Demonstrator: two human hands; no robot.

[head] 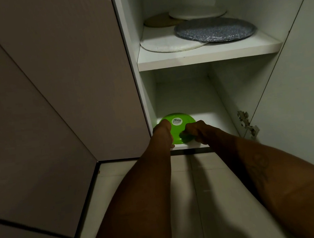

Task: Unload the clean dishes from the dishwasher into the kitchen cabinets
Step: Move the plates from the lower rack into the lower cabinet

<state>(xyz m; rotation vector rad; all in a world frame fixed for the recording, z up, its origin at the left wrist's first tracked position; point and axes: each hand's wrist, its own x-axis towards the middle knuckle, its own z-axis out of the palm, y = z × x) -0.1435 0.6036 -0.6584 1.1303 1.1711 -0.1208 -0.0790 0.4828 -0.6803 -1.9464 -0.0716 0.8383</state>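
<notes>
1. Two hands hold the upturned green bowl (187,118) at the near edge of the lower shelf (212,119).
2. Fingers of the left hand (162,131) curl over its left rim.
3. Fingers of the right hand (195,130) grip its near-right rim.

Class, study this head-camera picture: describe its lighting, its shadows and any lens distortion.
Head view: dim overall, brightest on the lower shelf round the green plate held by the left hand and right hand; the arms throw soft shadows on the floor; the cabinet edges lean and splay from the wide lens; the sticker shows its barcode, so little blur.
</notes>
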